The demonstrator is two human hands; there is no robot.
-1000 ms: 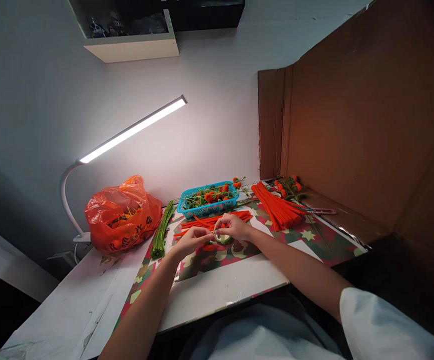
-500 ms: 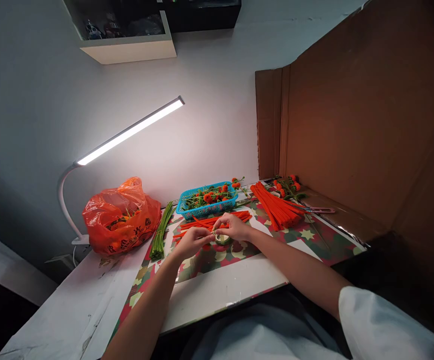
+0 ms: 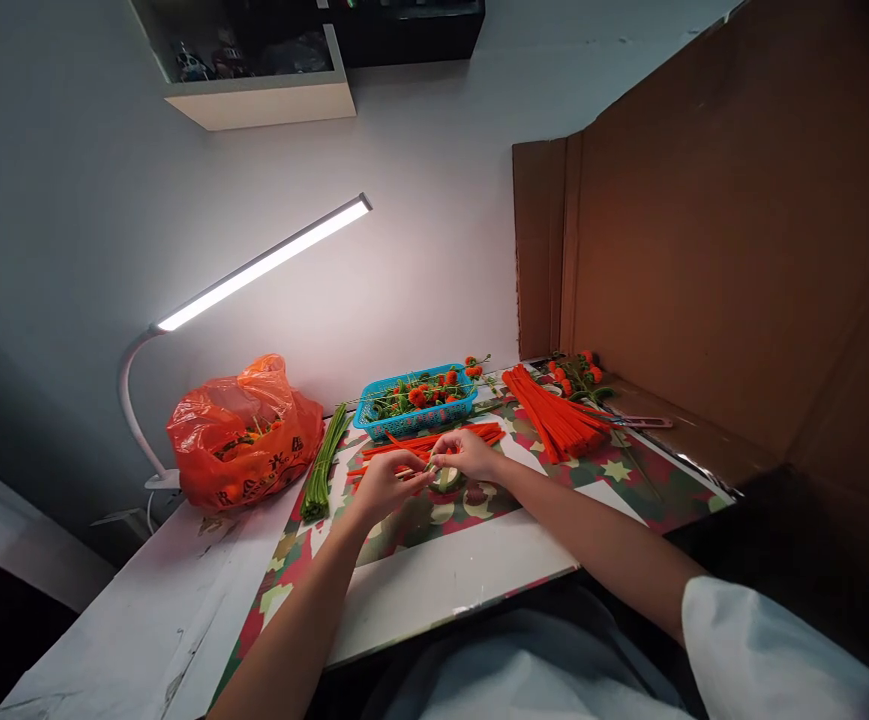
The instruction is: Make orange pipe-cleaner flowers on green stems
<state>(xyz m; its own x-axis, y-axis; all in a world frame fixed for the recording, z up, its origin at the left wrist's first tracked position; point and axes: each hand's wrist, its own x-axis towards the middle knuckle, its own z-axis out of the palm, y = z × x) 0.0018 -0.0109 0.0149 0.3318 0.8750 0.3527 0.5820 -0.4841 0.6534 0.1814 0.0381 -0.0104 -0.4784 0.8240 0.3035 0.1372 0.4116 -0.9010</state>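
Observation:
My left hand (image 3: 395, 484) and my right hand (image 3: 468, 455) meet at the middle of the table, fingertips nearly touching. Each is closed in a pinch around something small, thin and greenish, too fine to name. Just under the fingertips lies a round, pale green roll (image 3: 447, 481) that looks like tape, partly covered by my hands. Behind them, loose orange-red pipe cleaners (image 3: 485, 433) are spread on the tabletop. A blue basket (image 3: 381, 428) beyond holds orange pompom flowers (image 3: 417, 397) on green stems.
Left of my hands lie a bundle of green stems (image 3: 319, 487) and an orange plastic bag (image 3: 246, 440). To the right are a thick bundle of orange-red pipe cleaners (image 3: 554, 420), scissors (image 3: 645, 422) and more flowers (image 3: 588, 374). A lit lamp (image 3: 265, 262) and a cardboard wall (image 3: 704, 250) border the table.
My left fingers have shifted and curled slightly at the pinch point, and my right hand has moved slightly. The surrounding things stay where they were.

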